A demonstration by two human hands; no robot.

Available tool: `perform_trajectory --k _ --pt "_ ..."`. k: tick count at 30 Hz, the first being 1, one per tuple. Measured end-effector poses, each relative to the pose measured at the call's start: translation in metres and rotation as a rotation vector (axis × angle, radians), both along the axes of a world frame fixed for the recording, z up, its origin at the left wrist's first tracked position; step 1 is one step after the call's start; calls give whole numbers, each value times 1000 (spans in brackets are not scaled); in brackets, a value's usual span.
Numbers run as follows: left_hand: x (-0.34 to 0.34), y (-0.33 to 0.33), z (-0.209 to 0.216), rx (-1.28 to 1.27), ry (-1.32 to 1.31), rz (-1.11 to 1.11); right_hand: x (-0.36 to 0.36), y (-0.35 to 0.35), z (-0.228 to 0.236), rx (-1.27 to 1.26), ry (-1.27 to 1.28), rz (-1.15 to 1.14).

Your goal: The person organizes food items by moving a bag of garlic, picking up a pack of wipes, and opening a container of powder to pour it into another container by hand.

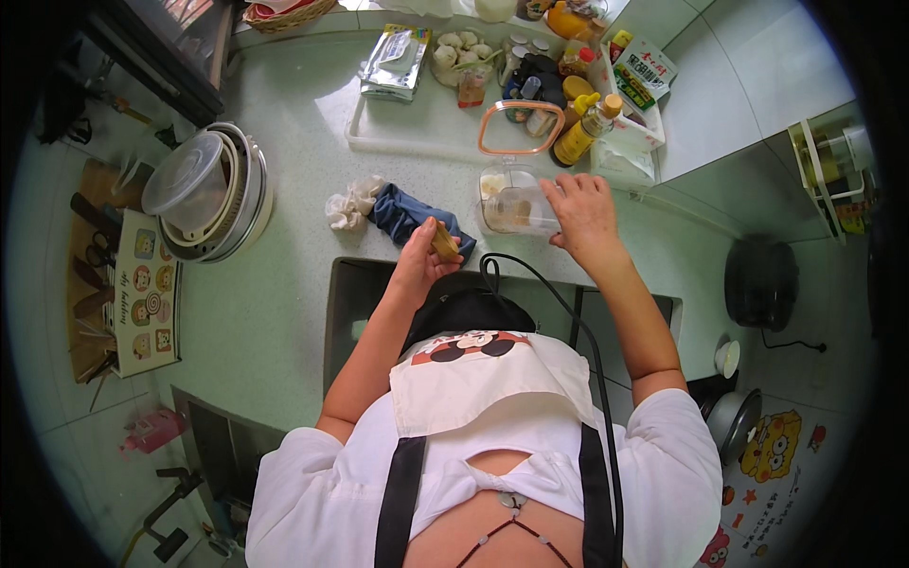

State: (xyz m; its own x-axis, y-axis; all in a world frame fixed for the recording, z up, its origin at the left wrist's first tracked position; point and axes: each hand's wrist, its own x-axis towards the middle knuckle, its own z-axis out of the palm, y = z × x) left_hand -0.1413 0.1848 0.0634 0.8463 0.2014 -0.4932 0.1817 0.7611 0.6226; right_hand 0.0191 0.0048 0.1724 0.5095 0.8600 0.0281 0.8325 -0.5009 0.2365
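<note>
My left hand [417, 265] is closed around a small yellowish-brown piece [444, 242], its kind unclear, just over the counter's front edge. Beside it lies a crumpled blue cloth [405, 210], with a whitish crumpled cloth [355, 204] at its left end. My right hand [587, 216] grips the right end of a small clear container [532, 210]. That container overlaps a larger clear box [492, 185] on the counter, which has something pale inside. A clear lid with an orange rim [521, 129] stands raised behind the box.
A white tray [388, 137] at the back carries a silver pouch [396, 62], garlic bulbs [461, 52] and jars. A yellow-capped sauce bottle [579, 133] stands right of the lid. Stacked bowls [204, 194] sit left. A black cable [568, 312] crosses before the sink [355, 275].
</note>
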Motion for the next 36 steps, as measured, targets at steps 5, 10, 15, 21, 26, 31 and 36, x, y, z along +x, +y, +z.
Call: perform_trajectory --k 5,10,15,21,26,31,36 --pt "0 0 1 0 7 5 -1 2 0 -12 0 -7" --pt "-1 0 2 -4 10 11 -1 2 -1 -9 14 -8" --pt "1 1 -1 -8 9 9 0 1 0 3 23 -6" --pt "3 0 1 -8 12 10 0 1 -2 -16 0 -14" --pt "2 0 -1 -12 7 6 -2 2 -1 -80 38 -62" --pt "3 1 -1 -12 3 4 0 -1 -3 -38 47 -54" --pt "3 0 3 -1 22 9 7 -15 -13 78 104 -44"
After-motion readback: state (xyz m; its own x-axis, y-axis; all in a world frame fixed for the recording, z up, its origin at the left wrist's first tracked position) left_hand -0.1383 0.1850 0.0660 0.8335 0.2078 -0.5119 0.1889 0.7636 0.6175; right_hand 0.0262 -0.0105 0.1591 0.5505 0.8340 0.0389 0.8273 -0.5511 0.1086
